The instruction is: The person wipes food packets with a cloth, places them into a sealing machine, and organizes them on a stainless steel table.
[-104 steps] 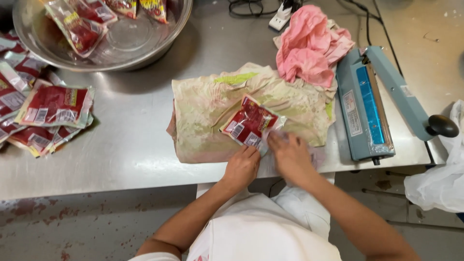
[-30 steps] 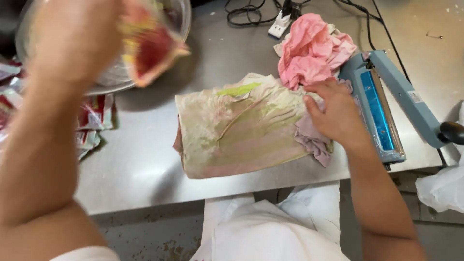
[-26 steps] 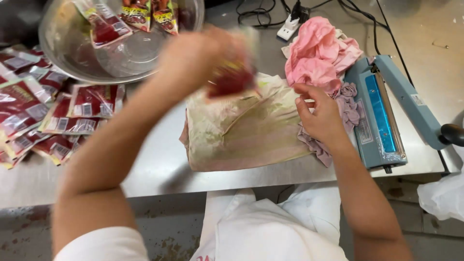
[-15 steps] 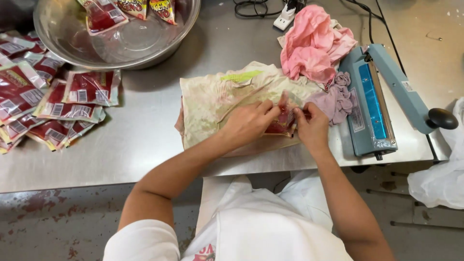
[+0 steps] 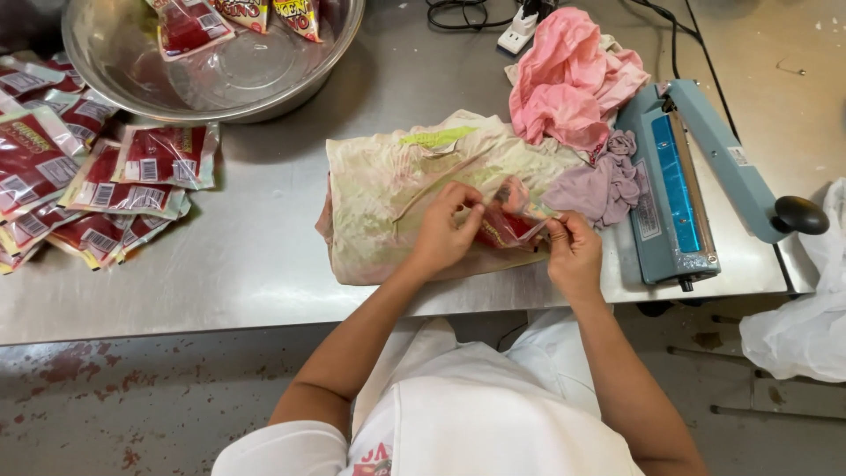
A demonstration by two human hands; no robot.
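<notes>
Red-filled clear pouch [image 5: 511, 225] pinched at both ends: my left hand [image 5: 445, 234] and right hand [image 5: 573, 256] curled, over stained cloth [image 5: 388, 194].

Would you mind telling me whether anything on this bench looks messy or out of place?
The folded cloth under both hands is blotched with pink stains. Two rags lie crumpled against the blue heat sealer. The sealed red packets sit in a loose, overlapping heap at the table's left. Nothing looks spilled.
</notes>
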